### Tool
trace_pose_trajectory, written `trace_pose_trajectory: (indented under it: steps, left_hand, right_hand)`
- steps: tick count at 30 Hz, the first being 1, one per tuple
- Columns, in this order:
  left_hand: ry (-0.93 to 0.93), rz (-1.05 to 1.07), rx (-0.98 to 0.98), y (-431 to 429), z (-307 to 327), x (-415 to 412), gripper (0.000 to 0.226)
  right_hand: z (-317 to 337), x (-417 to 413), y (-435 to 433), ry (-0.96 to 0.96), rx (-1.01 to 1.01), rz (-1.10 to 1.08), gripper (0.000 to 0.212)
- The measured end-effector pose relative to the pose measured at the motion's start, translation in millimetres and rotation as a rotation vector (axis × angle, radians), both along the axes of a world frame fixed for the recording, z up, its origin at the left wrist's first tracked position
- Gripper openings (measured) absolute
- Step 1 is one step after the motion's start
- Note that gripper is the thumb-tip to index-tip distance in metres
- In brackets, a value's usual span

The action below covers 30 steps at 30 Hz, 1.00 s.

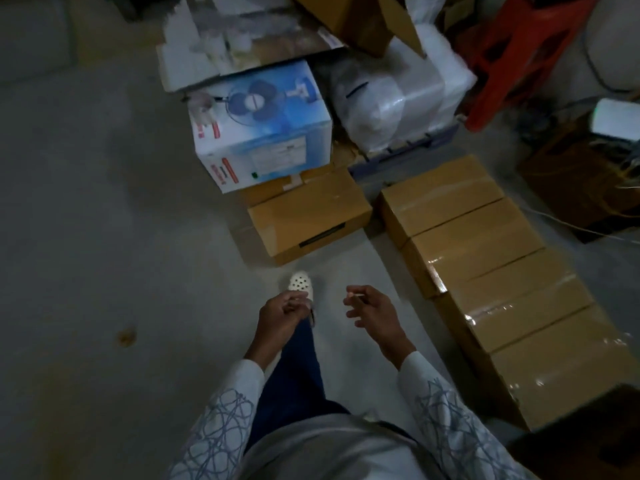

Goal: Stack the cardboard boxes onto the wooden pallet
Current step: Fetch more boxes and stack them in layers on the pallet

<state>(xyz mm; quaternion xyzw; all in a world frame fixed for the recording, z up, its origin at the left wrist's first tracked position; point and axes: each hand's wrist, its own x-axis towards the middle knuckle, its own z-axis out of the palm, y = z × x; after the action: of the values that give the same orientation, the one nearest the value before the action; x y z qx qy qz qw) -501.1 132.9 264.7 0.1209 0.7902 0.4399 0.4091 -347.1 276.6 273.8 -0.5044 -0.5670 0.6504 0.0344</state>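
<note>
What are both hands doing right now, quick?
Left hand: open, loosely curled, holding nothing.
Right hand: open, relaxed, holding nothing.

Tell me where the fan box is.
In the head view, the fan box sits upper centre, left of the plastic-wrapped bundle and just behind a brown carton.

a grey concrete floor (pixel 86 202) is carrying everything here. a row of taped cardboard boxes (pixel 502 271) is lying along its right side, touching end to end. a single cardboard box (pixel 308 220) is sitting left of the row, apart from it, with a white perforated shoe (pixel 300 284) standing near it. a rust-coloured stain (pixel 125 337) is showing at the left.
</note>
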Motion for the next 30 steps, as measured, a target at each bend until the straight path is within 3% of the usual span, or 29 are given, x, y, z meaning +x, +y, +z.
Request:
trace_pose_trajectory:
  steps: [7, 12, 16, 20, 23, 26, 30]
  left_hand:
    - [-0.091, -0.237, -0.116, 140, -101, -158, 0.025]
    - [-0.158, -0.323, -0.167, 228, -231, -253, 0.026]
    - [-0.115, -0.261, -0.153, 288, -387, -307, 0.029]
    - [-0.149, -0.022, -0.138, 318, -491, -334, 0.043]
    - [-0.13, -0.067, -0.16, 329, -542, -346, 0.051]
    - [0.032, -0.201, -0.21, 339, -557, -349, 0.047]
    - [0.638, -0.38, -0.329, 354, -545, -347, 0.066]
  right_hand:
    - [-104, -152, 103, -0.111, -0.172, -0.294, 0.021]
    - [-249, -243, 171, -0.201, -0.295, -0.467, 0.023]
    - [-429, -302, 211, -0.34, -0.31, -0.325, 0.057]
    - [-539, -341, 236, -0.444, -0.352, -0.286, 0.098]
    - [-587, -347, 248, -0.443, -0.396, -0.332, 0.12]
    - [-598, -333, 246, -0.446, -0.347, -0.282, 0.118]
    - [-593, -314, 235, -0.448, -0.351, -0.308, 0.082]
